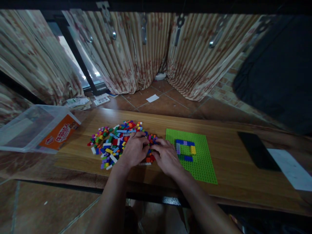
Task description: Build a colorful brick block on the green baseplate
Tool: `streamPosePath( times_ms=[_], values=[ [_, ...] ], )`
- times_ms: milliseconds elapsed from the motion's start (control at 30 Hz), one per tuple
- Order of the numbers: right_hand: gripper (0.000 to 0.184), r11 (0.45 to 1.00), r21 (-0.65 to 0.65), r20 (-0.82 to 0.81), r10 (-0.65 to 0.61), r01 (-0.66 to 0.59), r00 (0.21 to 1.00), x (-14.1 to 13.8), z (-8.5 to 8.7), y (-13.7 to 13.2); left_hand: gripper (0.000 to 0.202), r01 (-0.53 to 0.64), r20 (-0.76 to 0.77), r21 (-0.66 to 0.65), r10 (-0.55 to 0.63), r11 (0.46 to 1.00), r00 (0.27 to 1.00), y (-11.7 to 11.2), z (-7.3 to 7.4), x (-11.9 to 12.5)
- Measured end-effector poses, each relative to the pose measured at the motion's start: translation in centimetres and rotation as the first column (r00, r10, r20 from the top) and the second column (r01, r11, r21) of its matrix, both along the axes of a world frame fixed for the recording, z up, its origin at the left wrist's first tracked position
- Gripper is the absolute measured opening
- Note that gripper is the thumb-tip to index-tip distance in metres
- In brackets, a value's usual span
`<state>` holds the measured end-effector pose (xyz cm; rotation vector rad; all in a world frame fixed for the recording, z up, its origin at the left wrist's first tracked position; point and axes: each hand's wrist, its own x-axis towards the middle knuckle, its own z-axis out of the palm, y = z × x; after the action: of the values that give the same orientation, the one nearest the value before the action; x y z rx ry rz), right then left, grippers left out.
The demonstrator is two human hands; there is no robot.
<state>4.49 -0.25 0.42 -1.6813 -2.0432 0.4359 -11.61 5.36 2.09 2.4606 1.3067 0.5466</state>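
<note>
Both hands are over the right side of a loose pile of colourful toy bricks [114,141] on the wooden table. My left hand [136,149] reaches in with curled fingers, thumb and fingertips close together. Almost touching it, my right hand [167,156] has its thumb and fingers pinched toward the left one. Whatever sits between the fingertips is too small and covered to make out. Right of the hands lies a green baseplate [204,162], partly under my right hand. On it a low outline of blue bricks [188,158] includes a yellow brick [193,150] and a few purple ones.
A clear plastic bin [31,128] with an orange label stands at the table's left end. On the right are a dark flat panel [258,151] and a white sheet [292,169]. Curtains [146,55] hang beyond the table [229,152], with papers on the tiled floor.
</note>
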Motion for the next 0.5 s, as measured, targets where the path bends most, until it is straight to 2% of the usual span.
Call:
streamPosePath(
  times_ms=[200,500],
  values=[
    [0.02,1.0,0.009,-0.018,-0.017,0.017,1.0,-0.06,-0.16,0.12,0.017,0.001,0.021,-0.001,-0.001,1.0,1.0,0.03,0.25,0.02],
    [0.021,0.999,0.034,-0.041,-0.003,0.005,0.999,0.29,-0.87,0.22,0.033,-0.038,0.052,-0.013,0.039,0.999,0.998,0.29,0.48,-0.52]
  ],
)
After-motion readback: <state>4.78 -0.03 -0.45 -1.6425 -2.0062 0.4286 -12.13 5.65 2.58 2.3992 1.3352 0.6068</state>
